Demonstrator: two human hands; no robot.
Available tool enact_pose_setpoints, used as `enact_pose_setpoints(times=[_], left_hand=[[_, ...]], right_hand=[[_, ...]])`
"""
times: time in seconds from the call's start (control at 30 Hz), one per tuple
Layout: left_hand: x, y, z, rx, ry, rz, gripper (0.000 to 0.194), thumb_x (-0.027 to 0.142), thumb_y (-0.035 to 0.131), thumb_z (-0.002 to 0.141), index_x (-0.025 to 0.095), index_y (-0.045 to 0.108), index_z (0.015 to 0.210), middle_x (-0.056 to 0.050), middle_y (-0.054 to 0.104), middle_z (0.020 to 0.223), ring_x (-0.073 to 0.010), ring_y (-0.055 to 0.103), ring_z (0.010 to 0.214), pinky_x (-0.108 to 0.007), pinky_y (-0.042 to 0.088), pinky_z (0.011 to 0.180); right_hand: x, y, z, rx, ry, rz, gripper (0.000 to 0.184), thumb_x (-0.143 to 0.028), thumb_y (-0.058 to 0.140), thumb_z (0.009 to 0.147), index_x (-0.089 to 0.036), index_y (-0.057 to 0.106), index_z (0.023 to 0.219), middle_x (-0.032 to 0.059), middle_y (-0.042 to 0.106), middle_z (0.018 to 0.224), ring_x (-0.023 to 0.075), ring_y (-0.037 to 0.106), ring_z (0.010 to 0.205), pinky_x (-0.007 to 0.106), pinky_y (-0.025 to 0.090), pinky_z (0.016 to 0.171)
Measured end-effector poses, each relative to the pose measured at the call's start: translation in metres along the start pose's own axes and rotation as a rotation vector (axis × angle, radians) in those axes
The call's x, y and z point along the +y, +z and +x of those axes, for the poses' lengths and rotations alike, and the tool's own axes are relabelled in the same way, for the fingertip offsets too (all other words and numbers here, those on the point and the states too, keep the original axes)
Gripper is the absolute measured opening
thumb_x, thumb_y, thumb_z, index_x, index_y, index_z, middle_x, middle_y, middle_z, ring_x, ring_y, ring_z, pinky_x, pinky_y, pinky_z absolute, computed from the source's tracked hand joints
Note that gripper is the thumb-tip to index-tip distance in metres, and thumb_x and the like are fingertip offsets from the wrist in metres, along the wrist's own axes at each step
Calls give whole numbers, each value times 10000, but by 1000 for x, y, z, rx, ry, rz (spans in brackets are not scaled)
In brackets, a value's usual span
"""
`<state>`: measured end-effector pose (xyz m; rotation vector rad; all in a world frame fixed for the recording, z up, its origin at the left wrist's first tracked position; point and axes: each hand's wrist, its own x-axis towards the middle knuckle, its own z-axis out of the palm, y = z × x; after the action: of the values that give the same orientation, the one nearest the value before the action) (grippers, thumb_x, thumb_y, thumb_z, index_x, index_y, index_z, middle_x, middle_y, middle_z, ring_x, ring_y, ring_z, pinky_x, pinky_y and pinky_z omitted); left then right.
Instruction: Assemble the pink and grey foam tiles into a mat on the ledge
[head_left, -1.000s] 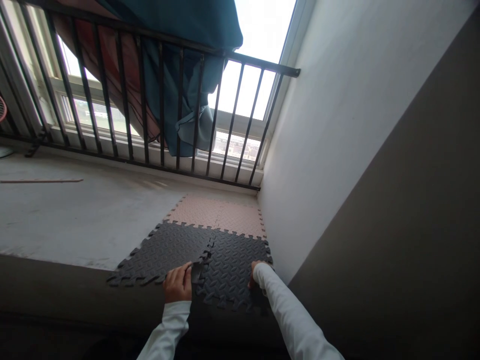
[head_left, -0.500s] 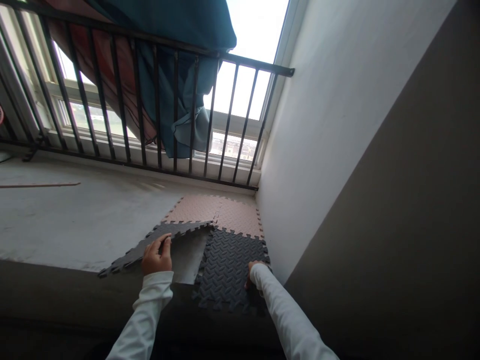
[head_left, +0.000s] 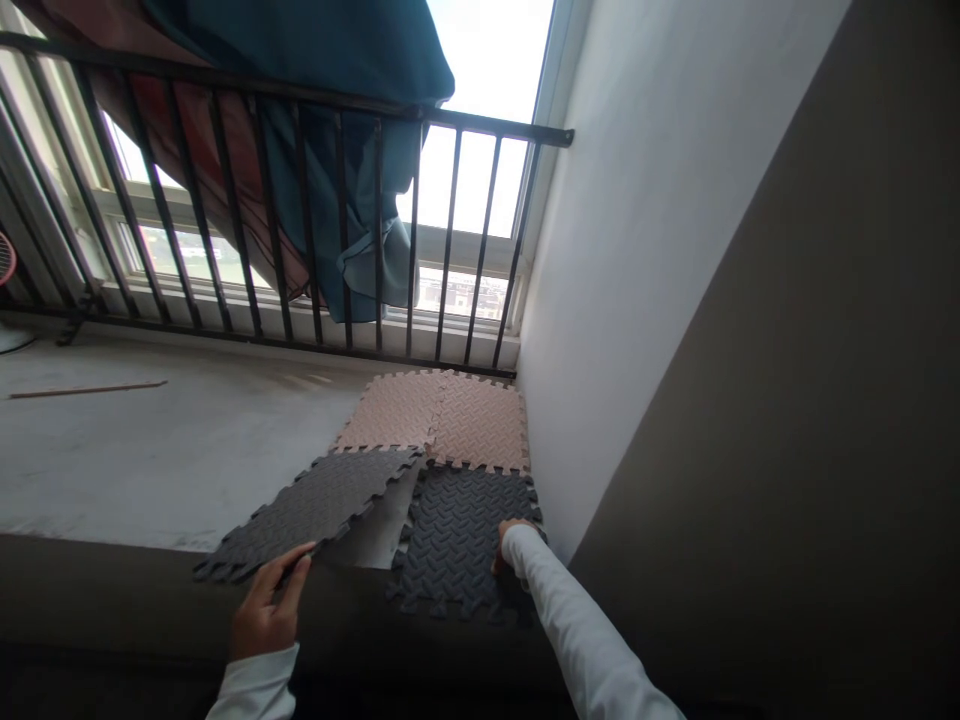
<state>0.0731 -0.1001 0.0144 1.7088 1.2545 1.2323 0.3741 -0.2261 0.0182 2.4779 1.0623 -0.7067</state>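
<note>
My left hand pinches the near edge of a dark grey foam mat tile with toothed puzzle edges. That tile is tilted, its right side lifted off the ledge, and its far corner lies near the pink tiles. To its right a black foam mat tile lies flat, its front teeth jutting past the ledge's edge. On this tile's right part rests my right hand; the sleeve hides most of its fingers. Behind, a left pink tile and a right pink tile lie side by side.
A black metal railing runs along the window, with a blue and pink cloth draped over it. A wall bounds the right side. On the concrete ledge lies a thin brown stick.
My left hand has moved down and toward me with the dark grey tile's edge, so more of the tile's top shows. My right hand stays on the black tile. The view has shifted slightly.
</note>
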Motion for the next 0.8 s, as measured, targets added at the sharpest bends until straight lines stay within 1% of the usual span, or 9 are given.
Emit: enact_pose_setpoints(times=[0.13, 0.23, 0.3, 0.4, 0.5, 0.57, 0.63, 0.73, 0.8], left_hand=[[-9, -24, -5, 24, -65, 14, 330, 500, 462, 631, 266, 586, 828, -8, 590, 966, -221, 518, 958, -350, 372, 899], [-11, -41, 1, 53, -94, 20, 342, 506, 459, 625, 263, 585, 829, -6, 588, 971, -232, 511, 985, -366, 360, 925], [-11, -48, 6, 48, -91, 30, 355, 511, 459, 620, 259, 586, 837, -11, 581, 985, -238, 500, 1006, -383, 339, 948], [-12, -53, 8, 26, -64, 28, 377, 524, 462, 619, 251, 584, 848, -25, 575, 998, -238, 494, 1016, -392, 314, 970], [-10, -53, 5, 28, -42, 23, 391, 541, 464, 622, 250, 588, 852, -29, 580, 991, -232, 503, 1002, -385, 322, 966], [-4, -54, 3, 38, -27, 39, 390, 546, 463, 627, 257, 592, 855, -23, 581, 992, -230, 507, 996, -385, 330, 959], [6, -56, 2, 49, 18, 68, 396, 556, 460, 631, 261, 595, 858, -20, 584, 990, -229, 515, 984, -385, 341, 948], [19, -61, 4, 87, 80, 147, 428, 595, 436, 636, 273, 603, 864, -8, 596, 977, -222, 539, 937, -377, 390, 890], [16, -69, 11, 151, 87, 204, 426, 611, 424, 642, 300, 604, 871, 27, 613, 953, -206, 564, 882, -347, 444, 803]], right_hand=[[0, 1, 5, -5, -12, -7, 843, -345, 755, 356, -170, 496, 1139, 159, 514, 1175, 292, 494, 1055, 440, 456, 830], [1, 1, 8, -15, -18, -13, 846, -350, 752, 362, -187, 486, 1148, 143, 499, 1198, 281, 488, 1065, 427, 454, 840], [1, 0, 7, -16, -23, -14, 834, -352, 750, 373, -171, 492, 1144, 145, 505, 1192, 277, 493, 1059, 413, 454, 846], [1, 0, 5, -9, -24, -8, 824, -348, 751, 375, -151, 503, 1135, 155, 509, 1184, 287, 493, 1056, 413, 455, 847], [1, 0, 5, -6, -22, 9, 823, -338, 755, 368, -145, 509, 1130, 164, 512, 1177, 300, 493, 1054, 423, 454, 846], [1, 2, 7, 3, -19, 19, 838, -337, 759, 354, -141, 510, 1130, 172, 516, 1169, 310, 493, 1050, 432, 455, 842], [2, 4, 9, 19, -18, 34, 842, -338, 765, 334, -145, 522, 1116, 173, 526, 1156, 315, 500, 1041, 437, 457, 837], [3, 5, 11, 35, -11, 66, 823, -322, 773, 307, -156, 549, 1081, 164, 539, 1141, 316, 504, 1034, 440, 454, 840], [3, 5, 11, 38, -1, 90, 821, -307, 778, 289, -156, 560, 1066, 162, 540, 1141, 320, 500, 1038, 443, 450, 845]])
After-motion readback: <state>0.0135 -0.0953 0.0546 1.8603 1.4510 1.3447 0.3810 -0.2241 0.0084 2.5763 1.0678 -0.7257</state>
